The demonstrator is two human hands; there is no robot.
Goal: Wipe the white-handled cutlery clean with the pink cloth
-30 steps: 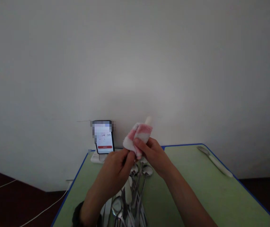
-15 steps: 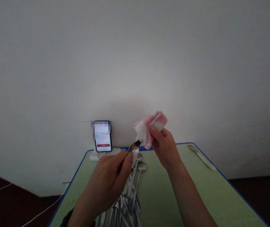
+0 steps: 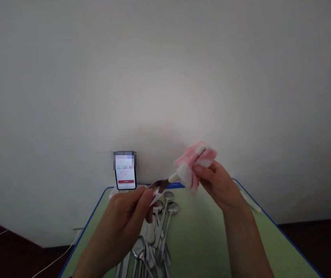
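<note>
My left hand (image 3: 127, 216) is closed on the metal end of a white-handled piece of cutlery (image 3: 162, 183), held above the table. Fingers partly cover its head, so I cannot tell whether it is a spoon or a fork. A crumpled pink and white cloth (image 3: 193, 164) is pinched in my right hand (image 3: 216, 183), with the cloth around the far part of the white handle. Below my left hand lies a heap of metal cutlery (image 3: 161, 247), with several spoons (image 3: 173, 207) among it.
A lit phone (image 3: 125, 173) stands on a white base (image 3: 113, 192) at the table's back left, against the wall. Another white-handled utensil (image 3: 251, 201) lies near the right edge, partly behind my right hand. The green table (image 3: 200, 239) has a blue rim.
My right hand and the cloth have moved right and slightly down, exposing more of the white handle. My left hand has shifted slightly left, and the utensil lies flatter.
</note>
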